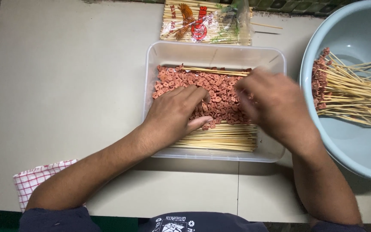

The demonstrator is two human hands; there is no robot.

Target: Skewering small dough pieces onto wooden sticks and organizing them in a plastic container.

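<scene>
Pale tabletop (65,86) carries a clear plastic tub (151,56) of small red sausage slices (211,92) and bamboo skewers (220,138). Left hand (174,114) rests curled on the slices, fingers pinching some. Right hand (271,105) is blurred; its grip cannot be told. Right: a blue bowl (357,150) of loaded skewers (348,92).

Small reddish-brown sausage slices (211,92), round with a hole in the middle, lie heaped across the far and middle part of a clear plastic tray (213,49) that sits in the middle of the worktop. A bundle of thin pale bamboo skewers (224,139) lies flat along the tray's near side, running left to right. One more skewer (213,71) rests on the slices near the far edge.
</scene>
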